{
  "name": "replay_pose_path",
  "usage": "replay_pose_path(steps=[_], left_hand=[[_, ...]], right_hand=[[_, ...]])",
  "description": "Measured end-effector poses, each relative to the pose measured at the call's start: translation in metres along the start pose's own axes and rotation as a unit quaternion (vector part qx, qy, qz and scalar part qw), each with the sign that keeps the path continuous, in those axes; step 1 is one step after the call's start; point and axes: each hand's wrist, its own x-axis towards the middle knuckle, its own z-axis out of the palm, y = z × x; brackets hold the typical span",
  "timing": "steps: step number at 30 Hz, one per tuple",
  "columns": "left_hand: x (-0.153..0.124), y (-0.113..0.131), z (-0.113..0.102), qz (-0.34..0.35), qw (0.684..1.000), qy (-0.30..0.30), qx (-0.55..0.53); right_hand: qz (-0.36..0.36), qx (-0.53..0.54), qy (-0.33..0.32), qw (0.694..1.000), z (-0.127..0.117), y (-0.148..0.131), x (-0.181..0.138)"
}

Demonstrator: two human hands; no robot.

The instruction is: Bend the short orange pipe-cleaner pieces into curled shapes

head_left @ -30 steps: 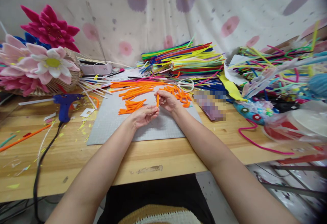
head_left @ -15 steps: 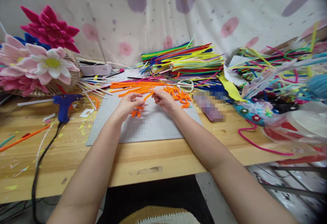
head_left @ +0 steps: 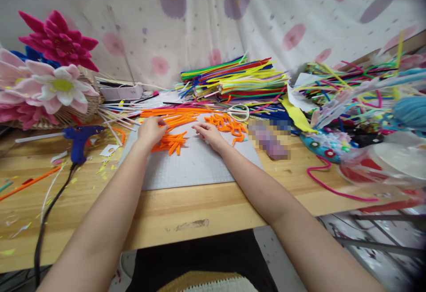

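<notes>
My left hand [head_left: 151,131] is at the near-left edge of the straight orange pipe cleaners [head_left: 181,115], its fingers curled down over them. They seem closed on an orange strand, though the fingertips are partly hidden. Beside and below it lies a pile of short cut orange pieces [head_left: 175,142]. My right hand [head_left: 209,135] hovers over the grey cutting mat [head_left: 196,167], fingers loosely stretched, with nothing visible in them. Just beyond the right hand is a heap of bent orange pipe cleaner shapes [head_left: 228,123]. White-handled scissors [head_left: 240,112] lie behind that heap.
A blue glue gun [head_left: 79,143] with its black cable lies at left, near felt flowers [head_left: 61,85]. Multicoloured pipe cleaners [head_left: 239,76] are stacked at the back. To the right are a pixelated object [head_left: 271,141], a magenta strand [head_left: 333,190] and a plastic-wrapped tub [head_left: 372,161].
My hands have moved apart; the orange strip held between them is no longer seen there. The left hand went left to the straight strands, uncovering the short pieces. The view shifted slightly.
</notes>
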Motion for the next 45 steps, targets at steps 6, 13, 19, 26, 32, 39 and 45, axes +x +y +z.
replay_pose_path(steps=[6, 13, 19, 26, 32, 39, 45], left_hand=[[0.017, -0.005, 0.019, 0.042, 0.997, -0.015, 0.065], [0.016, -0.002, 0.006, -0.005, 0.997, -0.005, 0.079], [0.003, 0.011, 0.0, 0.103, 0.99, 0.066, 0.07], [-0.027, 0.047, -0.006, 0.143, 0.985, 0.09, 0.023], [-0.038, 0.056, 0.004, 0.096, 0.973, 0.005, -0.211], [-0.051, 0.068, 0.021, -0.089, 0.776, -0.171, -0.601], [-0.054, 0.057, 0.026, -0.112, 0.723, -0.238, -0.639]], right_hand=[[-0.002, -0.013, 0.014, 1.0, 0.002, -0.004, -0.003], [-0.013, -0.053, 0.004, 0.998, 0.003, -0.006, -0.005], [-0.161, -0.193, 0.13, 0.959, 0.0, -0.019, -0.01], [-0.198, -0.387, 0.101, 0.895, -0.008, -0.037, -0.01], [-0.136, -0.144, 0.096, 0.975, -0.02, -0.038, 0.002], [-0.032, 0.07, -0.045, 0.996, -0.015, -0.043, -0.004], [-0.047, 0.069, -0.068, 0.994, -0.011, -0.039, -0.004]])
